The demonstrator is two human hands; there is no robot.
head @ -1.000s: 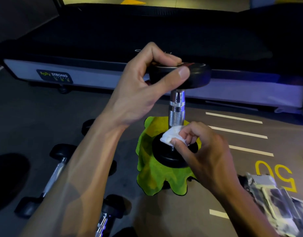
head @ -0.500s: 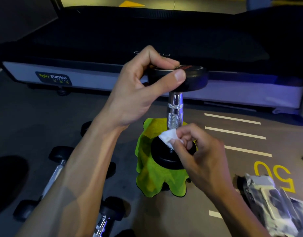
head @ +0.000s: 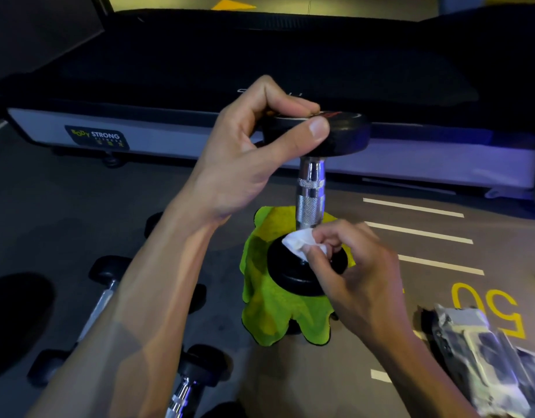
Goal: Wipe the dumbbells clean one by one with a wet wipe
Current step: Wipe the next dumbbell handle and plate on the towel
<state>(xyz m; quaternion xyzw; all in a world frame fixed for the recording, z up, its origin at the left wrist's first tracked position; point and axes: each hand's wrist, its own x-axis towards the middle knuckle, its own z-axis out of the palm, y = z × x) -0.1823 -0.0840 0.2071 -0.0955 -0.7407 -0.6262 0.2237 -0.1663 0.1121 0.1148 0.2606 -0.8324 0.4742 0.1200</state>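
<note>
Two spare dumbbells [head: 76, 321] lying on the floor [head: 49, 224] at far left, a third [head: 194, 381] nearer the lower edge. Left hand [head: 242, 164] next, grip closed round the top head of the upright dumbbell [head: 310, 194], thumb across the rim, fingers curled over the top face. Lower head standing on a green cloth [head: 272, 315] spread on the floor. Right hand [head: 359, 273] with a narrow pinching grip on the white wipe [head: 298, 241], pressed to the lower head's top face just beside the chrome handle. Wipe pack [head: 483, 354] lying at lower right. Treadmill [head: 260, 70] behind.
</note>
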